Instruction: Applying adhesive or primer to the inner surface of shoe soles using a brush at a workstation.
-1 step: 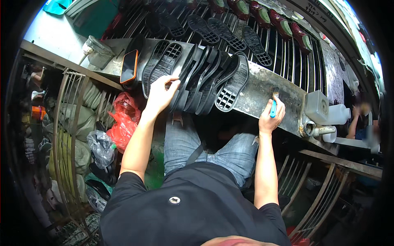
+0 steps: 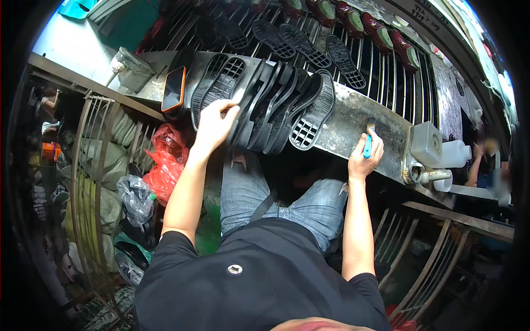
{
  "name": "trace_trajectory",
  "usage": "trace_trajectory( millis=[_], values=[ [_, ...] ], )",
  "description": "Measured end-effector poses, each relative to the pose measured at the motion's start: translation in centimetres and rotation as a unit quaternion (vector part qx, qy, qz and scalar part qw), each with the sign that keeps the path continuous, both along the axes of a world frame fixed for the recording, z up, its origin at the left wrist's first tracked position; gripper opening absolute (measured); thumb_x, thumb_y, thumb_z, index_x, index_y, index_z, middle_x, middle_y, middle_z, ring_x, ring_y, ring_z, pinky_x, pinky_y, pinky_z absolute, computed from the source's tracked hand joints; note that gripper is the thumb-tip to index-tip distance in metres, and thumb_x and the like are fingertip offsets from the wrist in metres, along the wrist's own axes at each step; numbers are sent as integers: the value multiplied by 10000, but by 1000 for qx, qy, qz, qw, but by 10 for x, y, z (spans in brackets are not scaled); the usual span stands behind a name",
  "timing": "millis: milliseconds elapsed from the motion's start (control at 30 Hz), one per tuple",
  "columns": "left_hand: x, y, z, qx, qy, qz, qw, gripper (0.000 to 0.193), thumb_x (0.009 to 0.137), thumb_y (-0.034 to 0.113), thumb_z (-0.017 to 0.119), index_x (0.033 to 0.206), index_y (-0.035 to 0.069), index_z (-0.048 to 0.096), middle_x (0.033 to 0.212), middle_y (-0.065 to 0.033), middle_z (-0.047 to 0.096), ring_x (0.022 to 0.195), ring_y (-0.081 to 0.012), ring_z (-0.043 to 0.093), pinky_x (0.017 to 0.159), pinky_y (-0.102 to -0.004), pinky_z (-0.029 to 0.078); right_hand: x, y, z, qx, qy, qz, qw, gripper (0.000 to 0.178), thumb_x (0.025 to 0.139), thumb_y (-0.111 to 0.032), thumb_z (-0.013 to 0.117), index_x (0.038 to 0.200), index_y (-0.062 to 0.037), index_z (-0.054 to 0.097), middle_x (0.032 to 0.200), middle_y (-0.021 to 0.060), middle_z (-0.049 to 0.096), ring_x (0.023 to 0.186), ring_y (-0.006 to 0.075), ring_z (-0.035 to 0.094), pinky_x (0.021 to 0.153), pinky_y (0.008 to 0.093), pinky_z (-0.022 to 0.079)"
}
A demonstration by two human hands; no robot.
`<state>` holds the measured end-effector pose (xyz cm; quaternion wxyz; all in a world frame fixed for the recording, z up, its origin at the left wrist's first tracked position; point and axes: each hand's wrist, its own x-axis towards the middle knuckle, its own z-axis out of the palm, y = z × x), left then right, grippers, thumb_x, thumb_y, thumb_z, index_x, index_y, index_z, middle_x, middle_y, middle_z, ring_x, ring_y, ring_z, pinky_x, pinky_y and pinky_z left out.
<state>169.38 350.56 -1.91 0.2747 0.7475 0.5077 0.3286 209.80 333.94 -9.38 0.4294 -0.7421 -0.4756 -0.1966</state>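
My right hand (image 2: 366, 157) is closed round a brush (image 2: 368, 144) with a blue handle. Its dark bristles point away from me, over the bare right part of the metal bench (image 2: 353, 118). My left hand (image 2: 216, 126) has its fingers curled in, thumb near the index finger, at the near end of a black shoe sole (image 2: 225, 83) with a grid heel. Whatever those fingers grip is hidden. Just right of it, a row of black soles (image 2: 270, 107) stands on edge, packed together. At the row's right end another sole (image 2: 316, 113) leans with its grid side showing.
An orange-edged phone (image 2: 174, 89) lies left of the soles. Beyond the bench, single soles (image 2: 346, 62) and dark red shoes (image 2: 377, 34) rest on a metal-bar rack. A whitish plastic container (image 2: 428, 143) stands at the right end; red plastic bags (image 2: 165, 163) hang at left.
My left hand has shifted very slightly left, its thumb and index finger closer together. My right hand and the brush have stayed put.
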Motion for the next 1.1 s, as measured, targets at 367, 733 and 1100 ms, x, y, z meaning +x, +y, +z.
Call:
trace_trajectory(
  millis=[367, 733, 1100],
  values=[
    [4, 4, 6, -27, 19, -71, 997, 298, 948, 162, 816, 1205, 19, 766, 1063, -99, 767, 920, -179, 721, 880, -320, 584, 1, 2, -1, 15, 7, -7, 1000, 242, 1011, -169, 745, 1233, -80, 712, 1143, 117, 730, 1109, 351, 685, 1001, 467, 497],
    [44, -14, 62, -286, -471, -157, 820, 634, 1162, 381, 530, 1658, 2, 419, 1569, -173, 567, 1251, -253, 663, 1069, -446, 568, 13, -19, 3, 44, 28, 22, 998, 243, 979, -164, 788, 1205, -98, 728, 1129, 119, 728, 1105, 370, 678, 1020, 484, 497],
    [155, -159, -31, -665, -472, -267, 514, 814, 1156, 618, 299, 1615, -37, 453, 1517, -337, 597, 1139, -396, 748, 911, -513, 659, 99, -175, 69, 87, 190, -110, 972, 126, 1070, -111, 691, 1133, -10, 733, 1092, 130, 792, 1004, 272, 768, 921, 405, 580]
  ],
)
